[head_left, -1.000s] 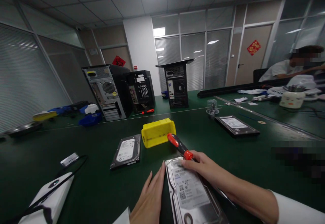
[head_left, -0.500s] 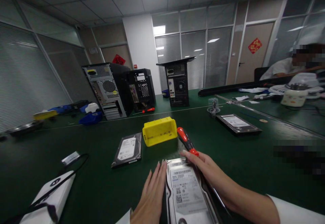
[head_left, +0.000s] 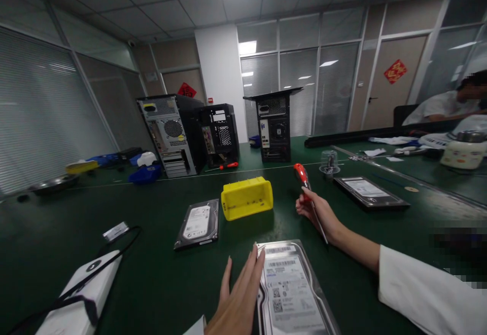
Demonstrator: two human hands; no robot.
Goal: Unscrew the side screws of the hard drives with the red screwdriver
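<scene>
The near drive (head_left: pixel 291 289) lies flat on the dark green counter (head_left: pixel 160 274), directly before the person, with its label up. The left hand (head_left: pixel 238 294) rests at its left edge: the long fingers lie close together, touching the edge, the thumb spread away from them, and they do not grip around it. The cover and the label of this drive are in place, and no part taken off it is seen beside it. So, as far as one can judge, little or nothing is done on its top; whether screws are in it is too small to tell, and the left hand hides a part of the edge. The right hand (head_left: pixel 318 211) is beyond the drive, to the right, its fingers closed around a screwdriver (head_left: pixel 302 175). The handle points up and away, the shaft runs down toward the person, and the tip seems apart from the drive.

Farther on, the left drive (head_left: pixel 197 223) and the yellow bin (head_left: pixel 247 185) lie side by side; the bin is the nearest obstacle beyond the work. To the right are the right drive (head_left: pixel 371 193) and a clear cup (head_left: pixel 329 161). At the back stand three computer cases (head_left: pixel 274 127).
</scene>
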